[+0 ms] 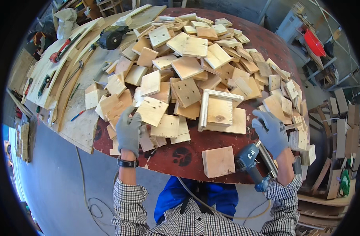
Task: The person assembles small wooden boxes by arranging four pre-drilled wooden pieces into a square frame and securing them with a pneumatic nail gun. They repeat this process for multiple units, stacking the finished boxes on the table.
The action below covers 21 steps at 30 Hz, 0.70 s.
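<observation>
My left hand (128, 131), in a grey glove, is at the near left edge of a heap of wooden blocks (184, 67). Its fingers are apart beside a pale square block (151, 111); whether they touch it I cannot tell. My right hand (271, 131), also gloved, is over the right side with fingers spread and nothing visible in them. Below it lies a blue nail gun (247, 156) with a silver magazine. Between my hands, two upright strips form a corner frame (220, 111) around a wooden block. A single block (218, 161) lies near the front edge.
The dark red tabletop (164, 159) adjoins a plywood sheet (76, 128) on the left, bearing a red-handled tool (65, 50), a black round tool (110, 37) and a blue pen (78, 115). A hose (219, 214) crosses before my legs. Wood offcuts (341, 137) stand at right.
</observation>
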Tool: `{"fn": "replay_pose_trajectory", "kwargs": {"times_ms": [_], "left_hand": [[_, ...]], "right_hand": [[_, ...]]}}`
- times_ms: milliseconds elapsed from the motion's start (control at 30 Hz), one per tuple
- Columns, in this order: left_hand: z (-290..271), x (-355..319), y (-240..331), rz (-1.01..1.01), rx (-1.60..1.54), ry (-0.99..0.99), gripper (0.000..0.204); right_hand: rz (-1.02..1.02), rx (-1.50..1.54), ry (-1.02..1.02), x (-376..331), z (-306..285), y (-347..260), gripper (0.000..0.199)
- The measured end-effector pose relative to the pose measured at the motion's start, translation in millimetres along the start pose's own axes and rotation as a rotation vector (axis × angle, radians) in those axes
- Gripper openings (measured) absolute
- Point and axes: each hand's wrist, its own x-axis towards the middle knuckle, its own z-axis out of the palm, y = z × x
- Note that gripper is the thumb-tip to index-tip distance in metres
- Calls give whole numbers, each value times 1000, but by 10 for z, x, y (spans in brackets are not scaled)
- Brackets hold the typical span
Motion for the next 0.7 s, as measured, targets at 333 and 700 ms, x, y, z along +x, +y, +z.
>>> {"fn": "replay_pose_trajectory", "kwargs": {"times_ms": [333, 700], "left_hand": [[378, 642, 427, 364, 994, -13, 84], [463, 956, 414, 295, 1089, -236, 74]], "right_hand": [[76, 57, 17, -216, -98, 222, 32], [185, -5, 46, -629, -328, 532, 36]]}}
